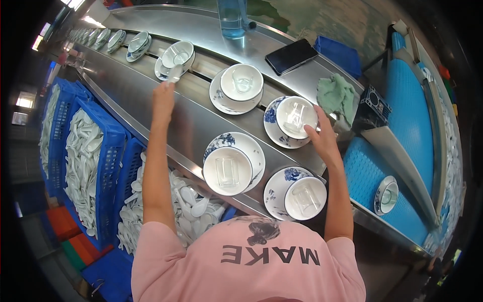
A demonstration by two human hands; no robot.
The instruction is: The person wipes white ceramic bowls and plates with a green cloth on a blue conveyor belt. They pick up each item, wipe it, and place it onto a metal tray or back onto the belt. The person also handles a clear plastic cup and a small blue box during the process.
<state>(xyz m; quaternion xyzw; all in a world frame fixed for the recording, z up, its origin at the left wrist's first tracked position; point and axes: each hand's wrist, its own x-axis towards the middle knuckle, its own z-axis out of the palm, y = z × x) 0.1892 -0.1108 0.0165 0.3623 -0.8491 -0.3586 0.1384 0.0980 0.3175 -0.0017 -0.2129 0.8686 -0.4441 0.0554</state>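
My left hand (163, 96) holds a white soup spoon (175, 73) by one end, at the near edge of a porcelain bowl (178, 54) on a saucer. With thumb and fingers, my right hand (322, 132) grips the rim of a white bowl (283, 122) that holds a glass tumbler (296, 117) and rests on a blue-patterned plate (272, 134). Between the hands, another bowl (227, 85) with a glass sits on its plate (219, 104). Nearer to me, two more bowls (211, 175) (319, 204) with tumblers lean on patterned plates (256, 151) (272, 181).
Blue crates (111, 151) full of white spoons stand at the left. A phone (291, 56), a green cloth (336, 94) and a blue water bottle (232, 22) lie or stand on the far metal ledge. At the right, a blue belt (362, 162) carries another tableware set (386, 196).
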